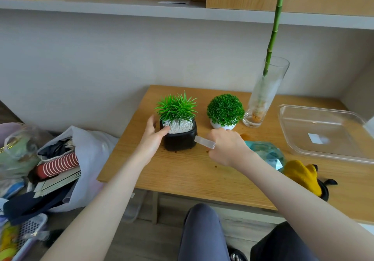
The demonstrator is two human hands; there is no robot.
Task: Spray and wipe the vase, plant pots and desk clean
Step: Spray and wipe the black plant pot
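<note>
Light wooden desk [182, 171] against a grey wall, with small brown crumbs scattered on its top. Black, rounded-square ceramic pot [180, 140] stands near the desk's left rear; white pebbles on top, spiky green artificial plant above. Left hand [152, 139] grips this pot from its left side: thumb lying over the near rim on the pebbles, fingers curled round the far side.

Right hand [226, 146] is just right of the pot, fingers curled tight around a teal translucent spray bottle [267, 154]; its clear nozzle piece [204, 142] sticks out leftward, tip at the pot's right wall. Cannot tell whether it touches.

Behind: small white round pot with a ball-shaped green plant [225, 110]. To its right, a tall clear glass vase [263, 98], tilted, holding a green bamboo stalk. Clear plastic tray [327, 131] at right. Yellow cloth [303, 175] lies near the front edge, right of the forearm.
</note>
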